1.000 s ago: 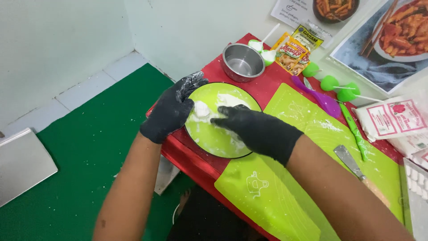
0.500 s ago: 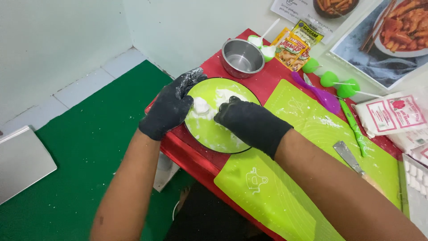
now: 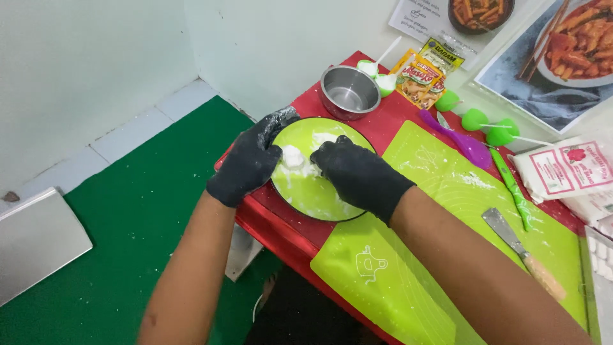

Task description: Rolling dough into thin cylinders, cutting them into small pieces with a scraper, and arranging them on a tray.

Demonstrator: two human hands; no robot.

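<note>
Both of my hands wear black gloves dusted with white flour. My left hand [image 3: 250,160] grips the left rim of a round green plate [image 3: 319,191] and presses a white lump of dough [image 3: 292,155]. My right hand [image 3: 361,176] rests over the plate's middle, its fingertips closed on the same dough from the right. White smears of dough and flour cover the plate, which sits at the left corner of a red table [image 3: 287,233].
A green silicone mat [image 3: 415,255] lies right of the plate with a knife [image 3: 520,252] on it. Behind stand a steel bowl [image 3: 348,92], seasoning sachets [image 3: 424,70], green measuring spoons [image 3: 485,121], a purple spatula [image 3: 460,140] and a flour bag [image 3: 565,169]. Green floor lies below left.
My right hand has slid left across the plate toward the left hand. The dough lump is now pinched between both hands near the plate's upper left.
</note>
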